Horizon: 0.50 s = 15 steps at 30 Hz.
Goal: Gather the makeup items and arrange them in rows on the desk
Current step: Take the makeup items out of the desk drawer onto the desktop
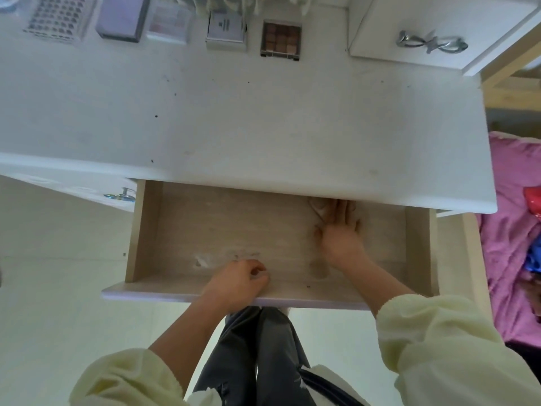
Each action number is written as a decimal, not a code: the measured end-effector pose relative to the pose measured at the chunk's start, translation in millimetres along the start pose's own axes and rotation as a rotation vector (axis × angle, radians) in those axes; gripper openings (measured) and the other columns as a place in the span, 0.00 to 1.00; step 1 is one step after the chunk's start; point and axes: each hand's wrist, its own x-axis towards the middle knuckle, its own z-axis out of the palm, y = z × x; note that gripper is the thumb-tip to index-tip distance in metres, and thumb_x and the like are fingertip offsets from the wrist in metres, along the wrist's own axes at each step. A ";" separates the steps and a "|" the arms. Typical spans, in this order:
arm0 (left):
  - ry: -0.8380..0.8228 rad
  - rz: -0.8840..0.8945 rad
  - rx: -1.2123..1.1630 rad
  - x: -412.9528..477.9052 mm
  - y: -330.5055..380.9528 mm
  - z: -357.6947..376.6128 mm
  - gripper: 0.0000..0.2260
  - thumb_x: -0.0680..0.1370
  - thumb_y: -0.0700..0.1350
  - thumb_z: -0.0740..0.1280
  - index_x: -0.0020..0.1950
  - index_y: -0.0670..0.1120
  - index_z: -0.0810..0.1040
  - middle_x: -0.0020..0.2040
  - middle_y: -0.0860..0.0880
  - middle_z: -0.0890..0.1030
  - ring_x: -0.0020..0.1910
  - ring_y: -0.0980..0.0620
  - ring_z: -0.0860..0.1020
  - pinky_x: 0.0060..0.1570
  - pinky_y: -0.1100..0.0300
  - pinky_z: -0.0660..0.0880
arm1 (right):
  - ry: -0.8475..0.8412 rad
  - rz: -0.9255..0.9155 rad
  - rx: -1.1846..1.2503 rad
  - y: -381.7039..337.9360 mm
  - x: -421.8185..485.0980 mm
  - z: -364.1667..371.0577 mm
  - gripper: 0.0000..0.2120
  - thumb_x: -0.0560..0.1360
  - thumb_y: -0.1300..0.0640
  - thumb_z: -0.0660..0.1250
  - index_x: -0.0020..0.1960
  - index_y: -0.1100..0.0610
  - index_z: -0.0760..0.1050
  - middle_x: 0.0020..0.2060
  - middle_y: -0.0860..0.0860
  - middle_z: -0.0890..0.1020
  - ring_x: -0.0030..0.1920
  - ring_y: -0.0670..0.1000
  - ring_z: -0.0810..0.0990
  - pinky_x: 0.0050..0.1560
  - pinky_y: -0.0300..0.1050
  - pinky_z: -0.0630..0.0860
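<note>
Head view, looking straight down. Desk (263,127): smooth white top, rounded front edge, scattered dark specks. Drawer (222,230), pulled out below the front edge: shallow rectangular box, pale wood-grain floor and walls, dusty smears on the floor.

Left hand (237,281) lies over the drawer's front wall, knuckles up, fingers curled inward; whether they pinch anything cannot be told. Right hand (339,230) reaches to the drawer's back, palm down, fingers straight and pressed together, flat on a beige item (317,208). The item is thin and partly hidden under the desk edge; its kind cannot be told. Both sleeves (439,341) are pale yellow and fleecy, bunched at the forearms.

Makeup items stand in one row along the desk's far edge, from right to left:
- palette (281,39), square, grey frame, a grid of brown and tan square pans;
- white box (224,32), squarish, dark print on top;
- clear case (168,23), rectangular, pink contents blurred;
- lavender box (121,17), flat, matte, dark lower edge;
- rack (58,17), white, a grid of small cells.

Far right on the desk, a white cabinet (380,30) bears a shiny bow-shaped metal handle (430,43). A similar handle shows on a white drawer front at left (121,196). Beside the desk at right lies wrinkled pink cloth (512,230). Grey trousers (257,361) show below, over a pale glossy floor (58,273).
</note>
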 end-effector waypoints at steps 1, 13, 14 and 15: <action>-0.003 -0.005 0.001 -0.1 -0.3 0.6 0.13 0.78 0.54 0.60 0.59 0.55 0.79 0.57 0.55 0.80 0.53 0.54 0.78 0.56 0.57 0.75 | -0.004 -0.004 -0.004 -1.6 -5.4 2.6 0.36 0.82 0.47 0.51 0.77 0.64 0.34 0.77 0.62 0.42 0.77 0.63 0.44 0.74 0.63 0.48; 0.013 -0.028 -0.002 5.6 -5.8 4.3 0.14 0.78 0.54 0.61 0.61 0.55 0.78 0.58 0.55 0.79 0.55 0.55 0.77 0.56 0.59 0.74 | 0.156 0.217 0.324 17.2 13.2 -7.3 0.41 0.69 0.41 0.72 0.73 0.59 0.59 0.70 0.59 0.63 0.70 0.61 0.61 0.66 0.57 0.63; 0.014 -0.031 -0.007 6.2 -5.8 4.9 0.13 0.77 0.54 0.61 0.60 0.56 0.78 0.58 0.55 0.80 0.54 0.55 0.77 0.56 0.59 0.74 | 0.149 0.228 0.321 17.1 11.2 -3.3 0.43 0.68 0.41 0.74 0.72 0.60 0.59 0.70 0.59 0.64 0.70 0.61 0.62 0.66 0.56 0.63; 0.014 -0.036 -0.013 6.4 -6.1 5.3 0.13 0.77 0.54 0.61 0.60 0.56 0.78 0.57 0.55 0.80 0.54 0.55 0.78 0.57 0.58 0.75 | 0.133 0.251 0.335 16.4 7.7 0.4 0.44 0.65 0.41 0.75 0.71 0.60 0.60 0.68 0.58 0.65 0.70 0.60 0.62 0.66 0.55 0.64</action>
